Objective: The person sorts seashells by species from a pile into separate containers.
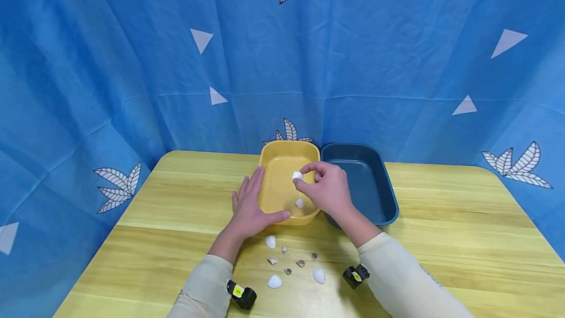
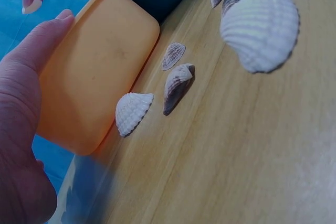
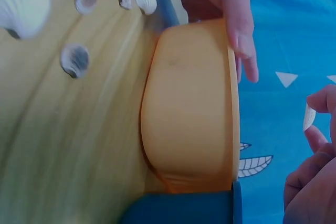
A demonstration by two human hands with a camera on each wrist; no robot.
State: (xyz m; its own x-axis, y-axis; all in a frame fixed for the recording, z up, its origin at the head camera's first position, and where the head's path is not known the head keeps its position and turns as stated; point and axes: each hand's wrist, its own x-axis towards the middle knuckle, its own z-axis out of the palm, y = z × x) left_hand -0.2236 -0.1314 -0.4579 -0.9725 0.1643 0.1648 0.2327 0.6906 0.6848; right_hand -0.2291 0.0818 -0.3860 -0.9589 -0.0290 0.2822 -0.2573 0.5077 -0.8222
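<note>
One white shell [image 1: 297,175] is hovering over the yellow tray [image 1: 278,183], pinched by the right grip [image 1: 328,186], while the left grip [image 1: 251,211], fingers extended, is touching the tray, this likely placing step calling for lowering and release.

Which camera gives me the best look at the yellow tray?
The head view: it looks down into the yellow tray, showing its inside and the shell lying there. Both wrist views show mainly its outer walls and rim.
</note>
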